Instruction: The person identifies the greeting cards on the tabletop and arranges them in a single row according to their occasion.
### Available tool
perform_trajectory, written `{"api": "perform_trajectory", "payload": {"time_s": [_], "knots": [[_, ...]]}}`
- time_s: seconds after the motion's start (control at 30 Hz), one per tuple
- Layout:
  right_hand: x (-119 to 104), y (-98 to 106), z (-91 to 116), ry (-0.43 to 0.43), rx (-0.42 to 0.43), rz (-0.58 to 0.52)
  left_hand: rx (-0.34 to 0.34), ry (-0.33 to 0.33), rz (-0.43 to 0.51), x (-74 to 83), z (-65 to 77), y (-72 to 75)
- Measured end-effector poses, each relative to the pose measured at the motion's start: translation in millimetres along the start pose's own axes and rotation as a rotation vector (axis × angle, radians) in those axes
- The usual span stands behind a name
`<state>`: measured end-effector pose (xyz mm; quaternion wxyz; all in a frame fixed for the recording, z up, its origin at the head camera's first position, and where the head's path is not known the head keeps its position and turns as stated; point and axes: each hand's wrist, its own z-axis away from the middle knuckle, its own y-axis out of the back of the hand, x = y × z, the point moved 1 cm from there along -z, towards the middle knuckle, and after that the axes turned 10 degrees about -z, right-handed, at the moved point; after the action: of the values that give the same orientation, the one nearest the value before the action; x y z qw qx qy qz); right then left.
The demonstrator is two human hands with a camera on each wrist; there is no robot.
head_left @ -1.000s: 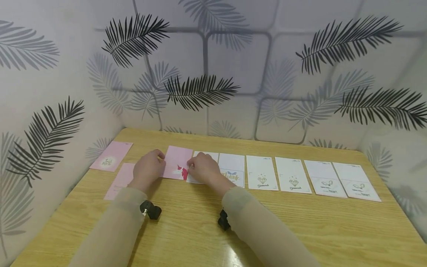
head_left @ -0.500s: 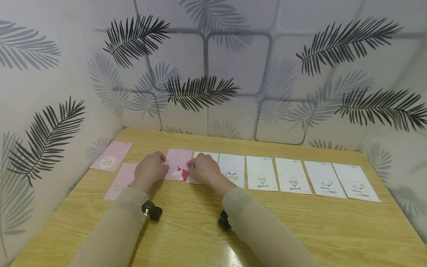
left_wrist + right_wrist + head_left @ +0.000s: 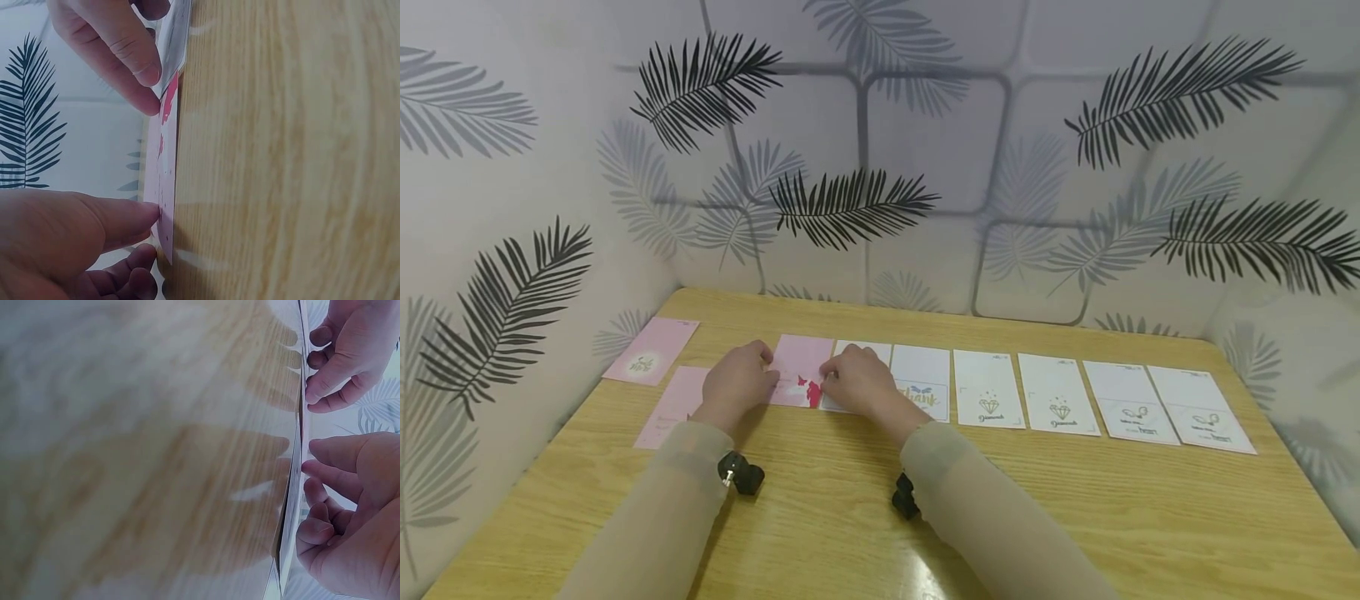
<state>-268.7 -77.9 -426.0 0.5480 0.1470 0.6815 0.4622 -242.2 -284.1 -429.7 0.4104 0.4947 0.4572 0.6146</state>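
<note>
A pink card (image 3: 799, 360) with a red and white unicorn print lies flat on the wooden table, between both hands. My left hand (image 3: 736, 385) touches its left edge; in the left wrist view the thumb (image 3: 140, 215) rests on the pink surface, other fingers bent below. My right hand (image 3: 861, 379) has its fingertips on the right edge, partly over a white card (image 3: 872, 347). Seen from the right wrist, the right thumb (image 3: 325, 449) is slightly apart from the index finger, and neither hand pinches the card.
Rightward runs a row of white cards: a "thank" card (image 3: 921, 367), two diamond cards (image 3: 988, 375), and two with heart prints (image 3: 1131, 387). At left lie a pink card (image 3: 651, 350) and another (image 3: 672, 400) partly under the left forearm. A patterned wall (image 3: 925, 250) bounds the table.
The unicorn card has come down flat from a slightly raised position, moving a little toward me. My left hand has shifted slightly right; the right hand has hardly moved.
</note>
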Motion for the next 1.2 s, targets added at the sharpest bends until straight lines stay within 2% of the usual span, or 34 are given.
{"api": "perform_trajectory", "payload": {"time_s": [0.03, 0.37, 0.63, 0.83, 1.2], "knots": [[0.0, 0.1, -0.1, 0.0, -0.001, -0.001, -0.018, 0.008, 0.006, 3.3, 3.6, 3.6], [-1.2, -0.4, 0.6, -0.001, -0.004, -0.027, -0.012, 0.013, 0.001, 2.4, 5.0, 3.0], [-2.2, 1.6, 1.5, 0.004, 0.017, -0.097, 0.006, 0.025, 0.057, -3.4, 9.1, 8.4], [-9.0, 6.9, 9.8, 0.02, 0.023, -0.2, 0.042, 0.007, 0.109, -8.7, 22.6, 20.6], [-34.1, -0.3, 29.9, 0.076, -0.041, -0.34, 0.078, 0.007, 0.078, -22.6, 46.5, 34.7]]}}
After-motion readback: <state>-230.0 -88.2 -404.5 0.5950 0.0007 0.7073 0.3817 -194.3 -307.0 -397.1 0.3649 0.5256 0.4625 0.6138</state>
